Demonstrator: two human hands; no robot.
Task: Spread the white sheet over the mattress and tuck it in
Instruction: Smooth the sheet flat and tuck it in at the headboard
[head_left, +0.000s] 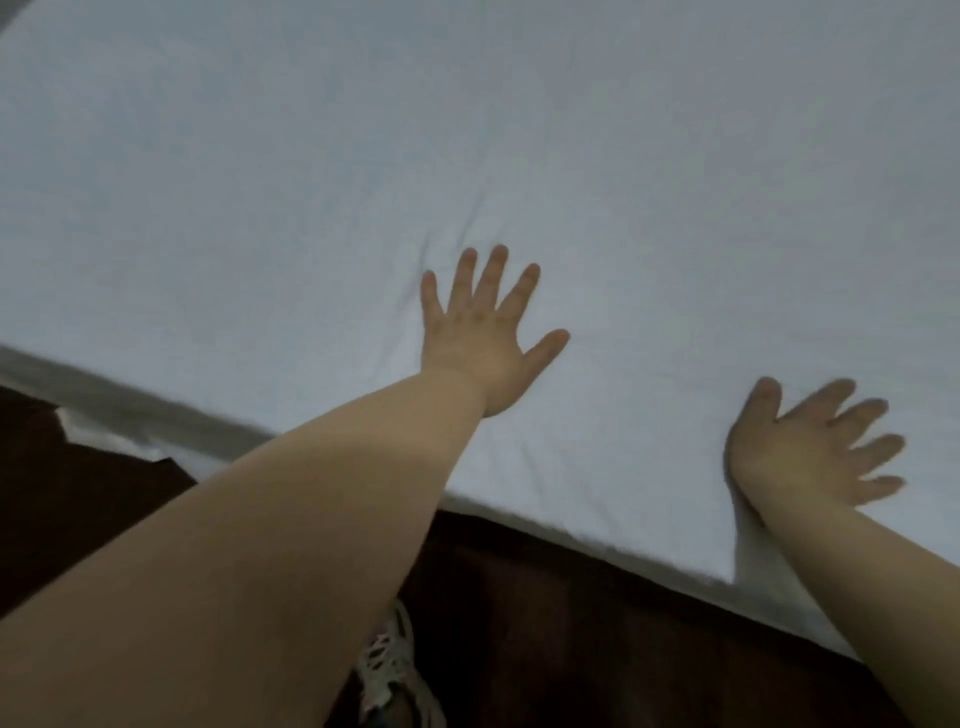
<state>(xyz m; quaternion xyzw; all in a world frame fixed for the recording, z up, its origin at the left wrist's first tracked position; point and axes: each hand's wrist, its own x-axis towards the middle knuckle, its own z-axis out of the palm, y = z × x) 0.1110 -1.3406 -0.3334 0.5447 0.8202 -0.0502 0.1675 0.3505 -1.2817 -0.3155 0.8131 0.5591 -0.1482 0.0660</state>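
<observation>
The white sheet (519, 156) lies spread flat over the mattress (124, 410), covering the whole top of the bed from its near edge to the far side of the view. Faint creases run across the cloth just beyond and to the left of the left hand.

The left hand (480, 338) lies palm down on the sheet, a little way in from the near edge of the bed, fingers straight and fanned, thumb pointing to the right. It holds nothing; it presses flat on the cloth. The bare forearm reaches in from the lower left across the near edge.

The right hand (810, 447) is also spread wide, fingers straight and apart, resting on the sheet right at the near edge of the bed, well apart from the left hand. It is blurred, so whether the palm bears down fully cannot be told. Beside its wrist the sheet folds over the edge and hangs down the mattress side.

Toward the near left corner a grey strip of mattress side shows under the sheet's hem, with a patch of white cloth below it. Beneath the near edge is dark wood (545, 597), and a light shoe (389, 670) shows under the left forearm.
</observation>
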